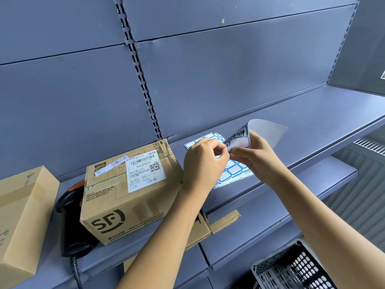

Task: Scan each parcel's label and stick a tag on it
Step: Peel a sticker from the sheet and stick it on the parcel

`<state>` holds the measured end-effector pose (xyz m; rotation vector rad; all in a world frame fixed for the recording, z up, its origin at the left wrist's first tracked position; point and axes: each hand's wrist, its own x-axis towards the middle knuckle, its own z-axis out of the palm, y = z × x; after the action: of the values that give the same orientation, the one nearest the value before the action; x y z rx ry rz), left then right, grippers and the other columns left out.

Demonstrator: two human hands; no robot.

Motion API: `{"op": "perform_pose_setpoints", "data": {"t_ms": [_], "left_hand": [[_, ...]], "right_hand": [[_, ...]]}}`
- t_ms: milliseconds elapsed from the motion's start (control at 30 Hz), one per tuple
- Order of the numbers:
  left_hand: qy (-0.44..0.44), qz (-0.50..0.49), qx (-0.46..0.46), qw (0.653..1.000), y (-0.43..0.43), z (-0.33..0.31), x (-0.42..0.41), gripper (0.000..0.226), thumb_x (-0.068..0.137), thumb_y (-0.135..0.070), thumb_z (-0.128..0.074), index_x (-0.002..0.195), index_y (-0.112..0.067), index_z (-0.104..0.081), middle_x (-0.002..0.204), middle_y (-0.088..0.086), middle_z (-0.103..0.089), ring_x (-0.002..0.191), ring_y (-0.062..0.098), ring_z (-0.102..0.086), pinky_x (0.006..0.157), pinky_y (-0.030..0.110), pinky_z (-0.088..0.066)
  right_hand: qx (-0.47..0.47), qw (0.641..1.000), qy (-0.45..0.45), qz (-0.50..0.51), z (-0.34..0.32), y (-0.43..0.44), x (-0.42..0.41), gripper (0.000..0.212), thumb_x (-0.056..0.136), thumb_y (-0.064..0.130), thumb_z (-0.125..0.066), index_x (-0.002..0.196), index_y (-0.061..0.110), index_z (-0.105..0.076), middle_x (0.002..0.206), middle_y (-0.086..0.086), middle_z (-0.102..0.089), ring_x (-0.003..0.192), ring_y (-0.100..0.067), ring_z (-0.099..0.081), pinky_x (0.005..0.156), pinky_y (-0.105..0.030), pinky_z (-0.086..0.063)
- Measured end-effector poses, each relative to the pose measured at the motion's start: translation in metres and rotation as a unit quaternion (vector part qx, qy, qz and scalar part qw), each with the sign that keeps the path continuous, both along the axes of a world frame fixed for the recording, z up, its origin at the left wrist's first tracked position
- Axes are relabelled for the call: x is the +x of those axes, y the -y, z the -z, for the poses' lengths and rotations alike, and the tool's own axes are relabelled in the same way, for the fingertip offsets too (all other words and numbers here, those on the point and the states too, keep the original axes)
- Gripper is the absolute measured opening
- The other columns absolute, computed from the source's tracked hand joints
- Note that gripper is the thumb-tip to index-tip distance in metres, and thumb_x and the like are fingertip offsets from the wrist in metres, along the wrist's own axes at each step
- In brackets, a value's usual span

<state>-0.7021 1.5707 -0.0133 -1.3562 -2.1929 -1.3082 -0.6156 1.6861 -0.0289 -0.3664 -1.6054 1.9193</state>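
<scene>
Cardboard parcels, two (one scanner between); left hand and right hand fingers pinch one tag sheet.

Shelf: grey-blue metal, slanting from 8 o'clock up to 2 o'clock.
Parcel: brown carton, label upward, at 7 o'clock from view centre.
Scanner: black, at the parcel's 9 o'clock, partly hidden behind it.
Second carton: plain brown, at the scanner's 9 o'clock, cut by the frame edge.
Tag sheets: blue-bordered, fanned flat at the parcel's 2 o'clock, just beside it.
</scene>
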Motion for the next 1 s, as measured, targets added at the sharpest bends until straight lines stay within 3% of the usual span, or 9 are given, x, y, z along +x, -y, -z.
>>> {"op": "perform_pose_setpoints", "data": {"t_ms": [67, 133, 233, 367, 733, 1000], "left_hand": [[-0.006, -0.001, -0.001, 1.000, -0.0010, 0.0013, -0.0019, 0.010, 0.079, -0.015, -0.063, 0.070, -0.013, -0.068, 0.072, -0.002, -0.067, 0.070, 0.017, -0.062, 0.063, 0.031, -0.051], [-0.004, -0.004, -0.004, 1.000, -0.0014, 0.0013, -0.0027, 0.011, 0.079, -0.015, -0.063, 0.069, -0.013, -0.068, 0.072, -0.002, -0.067, 0.069, 0.017, -0.062, 0.063, 0.031, -0.051], [0.024, -0.003, 0.001, 1.000, -0.0010, -0.0005, -0.0026, 0.012, 0.080, -0.013, -0.064, 0.068, -0.012, -0.067, 0.069, -0.002, -0.067, 0.067, 0.016, -0.062, 0.063, 0.029, -0.050], [0.108, 0.003, 0.006, 0.994, 0.0005, -0.0052, -0.0013, 0.012, 0.081, -0.014, -0.064, 0.070, -0.014, -0.069, 0.069, -0.006, -0.068, 0.067, 0.008, -0.062, 0.063, 0.013, -0.044], [0.174, -0.012, 0.021, 0.985, -0.0005, -0.0056, 0.0020, 0.011, 0.081, -0.013, -0.064, 0.072, -0.019, -0.067, 0.064, -0.014, -0.062, 0.061, -0.005, -0.057, 0.061, 0.006, -0.040], [0.242, -0.031, 0.065, 0.968, -0.0008, -0.0061, -0.0007, 0.012, 0.079, -0.013, -0.065, 0.070, -0.020, -0.066, 0.064, -0.015, -0.065, 0.063, -0.005, -0.058, 0.060, 0.007, -0.041]], "right_hand": [[-0.016, 1.000, -0.013, -0.020, -0.0010, 0.0023, -0.0007, 0.021, 0.086, -0.012, -0.054, 0.105, -0.005, -0.053, 0.085, -0.013, -0.066, 0.074, -0.017, -0.067, 0.071, -0.025, -0.055], [-0.021, 0.999, -0.017, -0.025, -0.0003, 0.0032, -0.0015, 0.019, 0.092, -0.007, -0.048, 0.102, 0.005, -0.058, 0.086, -0.006, -0.070, 0.077, -0.016, -0.068, 0.074, -0.026, -0.056], [-0.036, 0.999, -0.013, -0.017, 0.0027, 0.0025, -0.0028, 0.017, 0.093, -0.004, -0.047, 0.101, 0.007, -0.058, 0.088, -0.006, -0.070, 0.081, -0.017, -0.068, 0.082, -0.030, -0.057], [-0.049, 0.999, -0.011, -0.016, 0.0048, 0.0009, -0.0023, 0.020, 0.094, -0.004, -0.046, 0.106, 0.007, -0.057, 0.096, -0.011, -0.066, 0.086, -0.020, -0.066, 0.091, -0.036, -0.053], [-0.092, 0.994, -0.057, -0.006, 0.0048, 0.0025, -0.0024, 0.020, 0.093, -0.007, -0.043, 0.102, 0.005, -0.056, 0.089, -0.008, -0.070, 0.080, -0.018, -0.069, 0.081, -0.029, -0.057], [-0.106, 0.992, -0.072, 0.004, 0.0047, 0.0041, -0.0042, 0.021, 0.093, -0.008, -0.042, 0.099, 0.005, -0.056, 0.089, -0.008, -0.071, 0.080, -0.019, -0.069, 0.081, -0.029, -0.057]]}}
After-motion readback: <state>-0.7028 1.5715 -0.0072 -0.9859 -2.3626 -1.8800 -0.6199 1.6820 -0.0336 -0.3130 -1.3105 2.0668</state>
